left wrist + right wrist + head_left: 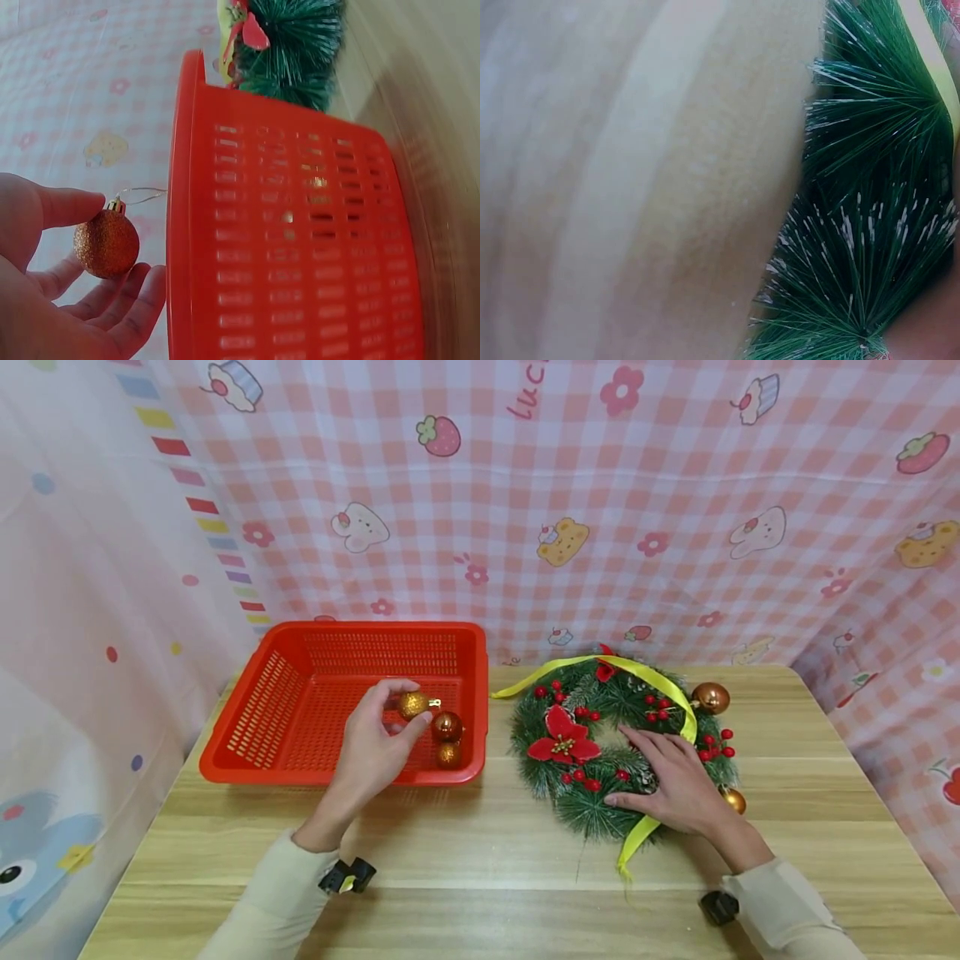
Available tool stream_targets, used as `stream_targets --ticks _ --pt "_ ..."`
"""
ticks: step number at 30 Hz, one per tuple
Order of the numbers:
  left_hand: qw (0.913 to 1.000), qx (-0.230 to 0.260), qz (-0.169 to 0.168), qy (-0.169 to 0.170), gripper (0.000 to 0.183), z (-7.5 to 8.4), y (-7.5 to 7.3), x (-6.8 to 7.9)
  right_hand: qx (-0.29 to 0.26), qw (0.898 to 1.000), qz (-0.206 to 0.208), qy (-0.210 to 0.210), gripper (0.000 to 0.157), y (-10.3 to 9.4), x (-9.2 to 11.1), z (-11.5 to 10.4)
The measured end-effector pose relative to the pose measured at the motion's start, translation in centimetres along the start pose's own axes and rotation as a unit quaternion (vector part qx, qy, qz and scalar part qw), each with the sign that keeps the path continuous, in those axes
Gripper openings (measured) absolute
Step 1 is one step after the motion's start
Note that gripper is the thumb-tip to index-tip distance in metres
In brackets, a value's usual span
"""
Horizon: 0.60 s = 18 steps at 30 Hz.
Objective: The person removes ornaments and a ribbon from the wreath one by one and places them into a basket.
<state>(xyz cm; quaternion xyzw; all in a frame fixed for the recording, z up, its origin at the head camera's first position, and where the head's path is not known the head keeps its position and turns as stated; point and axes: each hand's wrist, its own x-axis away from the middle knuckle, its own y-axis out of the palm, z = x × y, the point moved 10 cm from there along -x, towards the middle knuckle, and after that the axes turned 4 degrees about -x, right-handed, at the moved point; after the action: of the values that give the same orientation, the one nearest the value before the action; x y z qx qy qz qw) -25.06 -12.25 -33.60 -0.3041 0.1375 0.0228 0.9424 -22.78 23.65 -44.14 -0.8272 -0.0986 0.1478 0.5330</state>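
My left hand point(375, 743) pinches a glittery gold Christmas bauble point(412, 704) between thumb and fingers, over the red plastic basket point(251, 770). In the left wrist view a thin loop stands out from the cap of this bauble point(107, 244). Inside the basket, at its right end, lie a shiny copper bauble point(447, 727) and a glittery gold one point(448, 756). My right hand point(678, 785) rests on the right side of a green wreath point(536, 768), fingers spread and fairly straight. The right wrist view catches mostly pine needles point(877, 135) and blurred tabletop.
A red poinsettia point(564, 739), red berries and a yellow ribbon point(663, 681) decorate the wreath. At its right edge sit a copper bauble point(711, 697) and a smaller gold bauble point(734, 799). Behind the wooden table point(480, 910) hangs a pink checked curtain point(480, 510).
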Motion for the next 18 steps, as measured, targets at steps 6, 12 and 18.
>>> stream_targets --ticks 6,12,18 --pt "0.9997 -0.023 0.006 -0.007 0.034 -0.8 -1.2 -0.1 -0.003 1.0 0.001 -0.002 0.1 0.0 0.0 0.0" --pt "0.9994 -0.034 0.01 -0.005 0.035 -1.2 -1.8 -0.2 -0.002 1.0 -0.001 0.0 0.1 0.0 0.0 0.1" --pt "0.9993 -0.033 0.013 -0.011 0.034 -1.7 -1.9 -0.2 -0.002 1.0 -0.001 0.0 0.1 0.0 0.0 0.0"
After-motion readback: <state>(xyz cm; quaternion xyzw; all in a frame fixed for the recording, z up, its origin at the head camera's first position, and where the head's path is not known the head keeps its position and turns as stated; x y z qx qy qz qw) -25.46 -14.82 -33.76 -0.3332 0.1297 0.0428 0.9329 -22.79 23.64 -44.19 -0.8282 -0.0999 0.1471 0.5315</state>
